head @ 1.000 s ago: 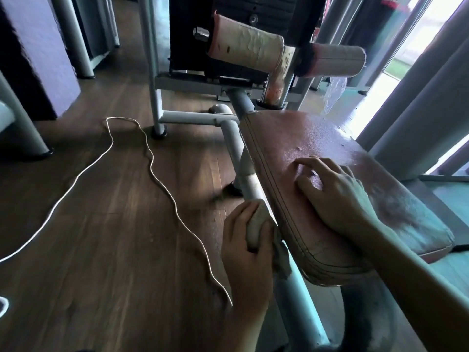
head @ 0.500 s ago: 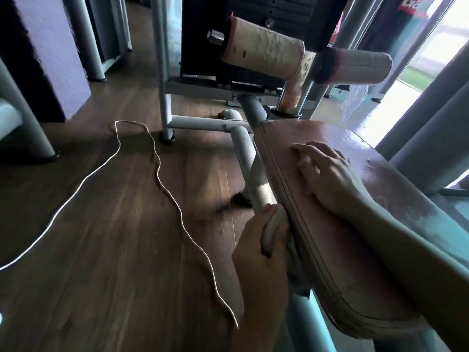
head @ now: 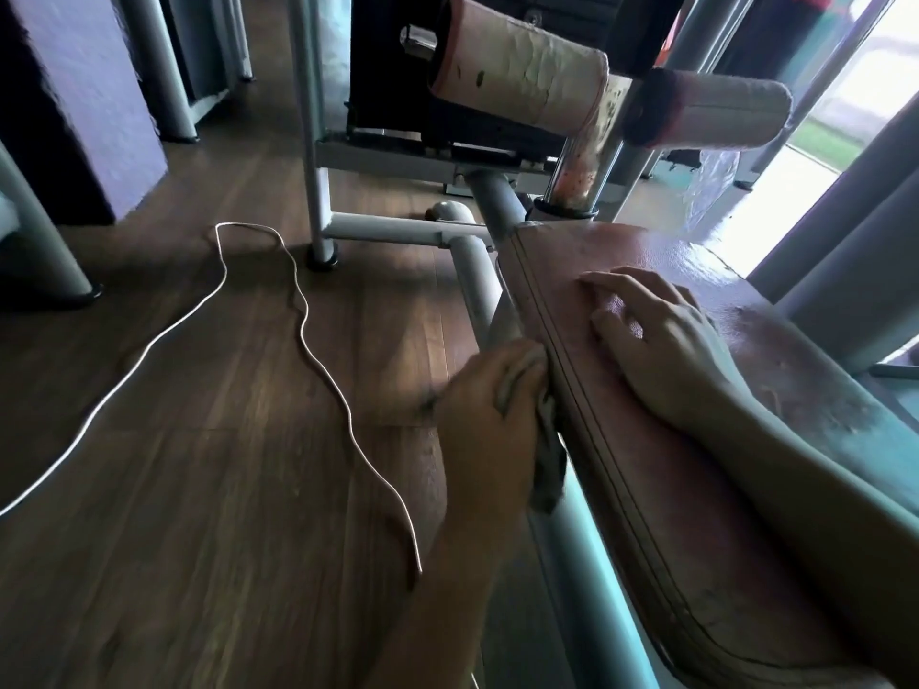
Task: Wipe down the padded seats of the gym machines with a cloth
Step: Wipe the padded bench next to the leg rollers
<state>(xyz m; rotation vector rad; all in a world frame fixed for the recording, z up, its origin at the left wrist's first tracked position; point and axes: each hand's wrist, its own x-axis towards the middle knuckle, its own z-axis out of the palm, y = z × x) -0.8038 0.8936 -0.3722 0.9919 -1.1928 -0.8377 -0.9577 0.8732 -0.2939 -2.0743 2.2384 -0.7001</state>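
Against the left side edge of the padded seat point(head: 646, 514), the left hand point(head: 490, 415) has its fingers curled round a bunched grey cloth point(head: 549, 469) and presses it to the piped seam along that edge. Part of the cloth shows between the fingers and the seat, and a loose end hangs below the hand, blurred, in front of the grey frame tube point(head: 582, 564) that runs under the seat.

Just beside it, on top of the seat, the right hand point(head: 656, 340) lies palm down with its fingers straight and slightly spread, holding nothing. Its forearm crosses the seat toward the lower right. The seat is reddish brown, worn, with a shine near its far end and a scuffed, paler patch to the right of the forearm.

Beyond the seat's far end an upright post point(head: 579, 171) carries two roller pads: a cracked, pale one point(head: 522, 77) to the left and a second point(head: 711, 111) to the right. Behind them stands the dark body of the machine point(head: 388, 57). Grey tubes point(head: 472, 271) join the machine's base to the seat.

To the left, a thin white cord point(head: 298, 310) winds in loose loops over the dark wooden floor point(head: 199, 489). At the far right, bright daylight comes through a window point(head: 870, 77), with a crumpled clear plastic bag point(head: 711, 186) on the floor near it.
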